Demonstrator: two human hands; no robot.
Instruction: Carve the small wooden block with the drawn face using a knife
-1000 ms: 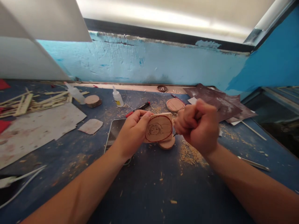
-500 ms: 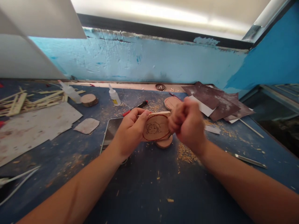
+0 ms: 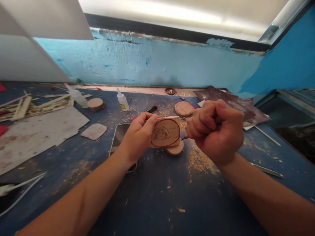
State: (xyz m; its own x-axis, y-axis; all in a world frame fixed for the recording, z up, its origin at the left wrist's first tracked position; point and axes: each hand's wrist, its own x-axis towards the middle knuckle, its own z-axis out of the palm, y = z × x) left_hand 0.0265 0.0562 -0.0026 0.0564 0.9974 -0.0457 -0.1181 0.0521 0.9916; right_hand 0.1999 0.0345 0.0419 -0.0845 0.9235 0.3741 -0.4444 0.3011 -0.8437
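Observation:
My left hand (image 3: 142,134) grips the left end of a pale wooden piece (image 3: 169,132), which bears a dark line drawing inside a red oval outline. Fingers curled, my right hand (image 3: 214,127) is just right of the piece and apart from it. A thin dark tip (image 3: 183,138) pokes out below its fingers; the rest of that tool is hidden in the hand. Under the held piece, a round wood slice (image 3: 175,150) lies on the blue table (image 3: 147,203).
A phone (image 3: 118,136) lies beside my left wrist. Behind are glue bottles (image 3: 122,101), a marker (image 3: 151,109), a red-outlined disc (image 3: 184,108) and dark sandpaper sheets (image 3: 256,108). Wood shavings (image 3: 200,160) and a metal blade (image 3: 268,170) are at right, wood strips (image 3: 22,106) at left.
My right hand has moved right, away from the wooden piece, uncovering its right end. My left hand keeps its hold. The view has shifted slightly.

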